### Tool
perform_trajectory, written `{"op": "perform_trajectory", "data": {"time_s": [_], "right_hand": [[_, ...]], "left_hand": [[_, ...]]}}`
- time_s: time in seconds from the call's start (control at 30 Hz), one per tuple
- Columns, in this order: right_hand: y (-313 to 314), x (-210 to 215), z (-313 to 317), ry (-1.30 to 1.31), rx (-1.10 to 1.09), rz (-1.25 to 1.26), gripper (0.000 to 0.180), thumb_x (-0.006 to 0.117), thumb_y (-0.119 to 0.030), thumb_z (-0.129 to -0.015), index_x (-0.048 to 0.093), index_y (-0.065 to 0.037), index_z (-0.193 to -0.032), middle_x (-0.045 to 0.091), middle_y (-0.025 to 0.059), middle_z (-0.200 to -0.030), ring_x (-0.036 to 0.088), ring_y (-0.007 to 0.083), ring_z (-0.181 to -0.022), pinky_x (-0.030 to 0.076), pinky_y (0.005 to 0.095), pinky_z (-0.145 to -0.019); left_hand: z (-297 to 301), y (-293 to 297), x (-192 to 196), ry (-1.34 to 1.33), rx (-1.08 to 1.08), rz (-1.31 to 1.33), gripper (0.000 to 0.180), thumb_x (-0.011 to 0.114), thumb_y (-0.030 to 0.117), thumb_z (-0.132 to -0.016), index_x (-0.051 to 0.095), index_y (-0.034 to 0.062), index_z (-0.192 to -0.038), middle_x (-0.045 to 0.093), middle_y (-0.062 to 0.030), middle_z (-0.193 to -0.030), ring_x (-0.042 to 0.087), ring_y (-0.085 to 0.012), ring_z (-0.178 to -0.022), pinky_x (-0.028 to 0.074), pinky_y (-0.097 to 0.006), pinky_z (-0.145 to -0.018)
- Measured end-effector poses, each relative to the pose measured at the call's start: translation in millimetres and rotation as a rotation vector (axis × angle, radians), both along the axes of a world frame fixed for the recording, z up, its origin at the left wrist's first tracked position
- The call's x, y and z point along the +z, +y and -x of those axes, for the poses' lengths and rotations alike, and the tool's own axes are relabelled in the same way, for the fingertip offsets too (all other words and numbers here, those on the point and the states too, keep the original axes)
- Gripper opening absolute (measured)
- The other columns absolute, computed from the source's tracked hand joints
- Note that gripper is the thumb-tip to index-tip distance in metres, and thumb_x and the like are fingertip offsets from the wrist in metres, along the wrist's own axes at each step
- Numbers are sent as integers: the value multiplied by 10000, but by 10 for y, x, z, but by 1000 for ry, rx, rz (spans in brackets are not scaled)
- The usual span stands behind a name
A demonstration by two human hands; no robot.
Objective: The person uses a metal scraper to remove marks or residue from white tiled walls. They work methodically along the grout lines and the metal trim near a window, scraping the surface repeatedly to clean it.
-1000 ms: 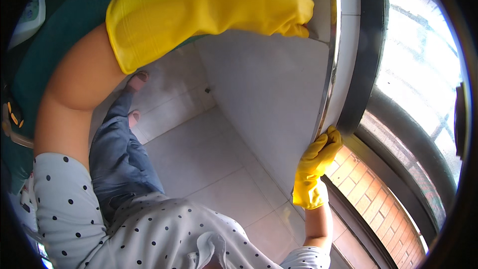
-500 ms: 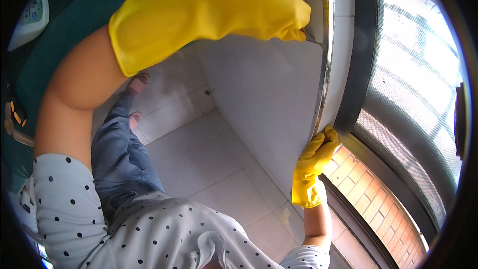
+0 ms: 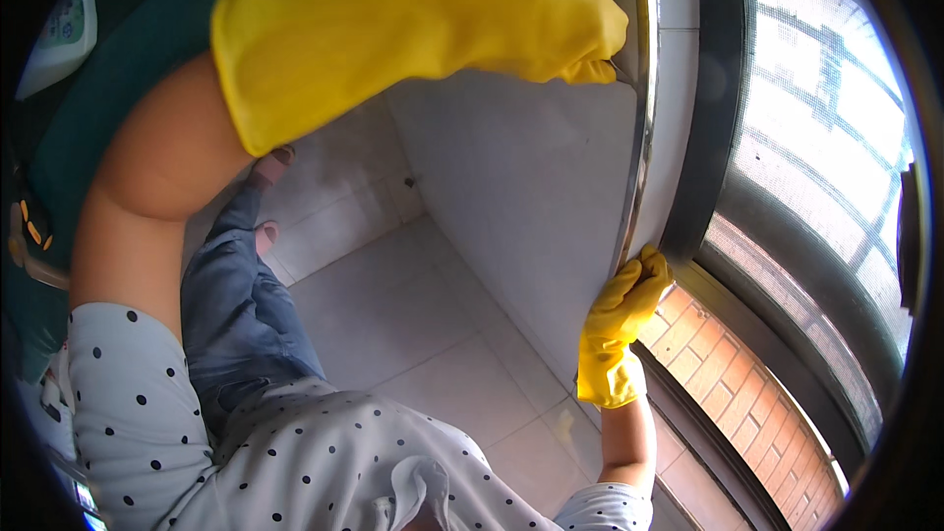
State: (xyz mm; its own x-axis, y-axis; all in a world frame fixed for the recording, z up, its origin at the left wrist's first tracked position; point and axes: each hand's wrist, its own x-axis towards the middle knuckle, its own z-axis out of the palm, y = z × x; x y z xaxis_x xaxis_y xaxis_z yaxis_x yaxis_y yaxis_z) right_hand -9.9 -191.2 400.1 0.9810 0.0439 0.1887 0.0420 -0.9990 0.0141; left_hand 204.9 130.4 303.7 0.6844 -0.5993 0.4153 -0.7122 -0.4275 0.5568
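Both my hands wear yellow rubber gloves. My left hand (image 3: 575,25) reaches across the top of the view, its fingers curled into a fist against the pale tiled wall (image 3: 521,167), just beside a shiny metal edge strip (image 3: 646,128). Whatever lies inside that fist is hidden; only a thin line shows by the fingertips. Lower on the right, my right hand (image 3: 626,303) has its fingers bent over the end of the white tiled ledge (image 3: 677,88), next to the window frame (image 3: 716,108).
A window with a mesh screen (image 3: 816,98) fills the right side, above orange brickwork (image 3: 728,364). At the upper left a white bottle (image 3: 64,44) rests by a dark green surface (image 3: 118,69). Below are grey floor tiles (image 3: 393,305) and my pink slippers (image 3: 267,236).
My left hand has shifted slightly to the right, closer to the metal strip, and its forearm has risen a little. The right hand stays in place on the ledge.
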Motion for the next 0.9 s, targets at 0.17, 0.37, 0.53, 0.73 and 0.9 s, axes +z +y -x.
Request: {"op": "perform_trajectory", "data": {"time_s": [0.17,0.37,0.53,0.73,0.9], "right_hand": [[-17,11,12,-23,26,46,245,478,-149,-1023,493,41,-1177,524,155,-1055,531,277,-963,420,346,-922],[-29,9,-16,-16,36,10,234,479,-158,-1022,494,38,-1150,511,146,-1028,510,271,-936,411,342,-901],[-32,12,-12,-11,-5,-14,225,478,-155,-1019,505,37,-1132,515,144,-1026,495,270,-944,405,352,-912],[-74,-6,-11,-40,-5,-56,229,481,-149,-1026,501,39,-1154,527,145,-1030,512,267,-929,418,339,-906],[-62,-20,-40,-65,67,25,224,488,-150,-1026,510,41,-1140,522,150,-1029,521,276,-925,424,337,-899]], "left_hand": [[150,105,-318,50,-13,-19,370,553,421,-964,723,93,-930,724,-141,-921,662,-352,-933,505,-423,-864],[330,274,-533,99,-6,-66,367,557,419,-961,723,94,-926,723,-139,-917,661,-352,-927,504,-424,-862],[225,204,-395,53,11,-24,364,560,418,-958,723,95,-922,723,-138,-914,660,-351,-923,503,-424,-861],[-26,34,-185,-32,43,26,361,563,417,-955,724,95,-917,722,-136,-910,659,-350,-918,502,-424,-859],[25,51,-210,-40,52,26,358,566,415,-953,724,96,-914,721,-134,-907,658,-349,-913,501,-424,-858]]}}
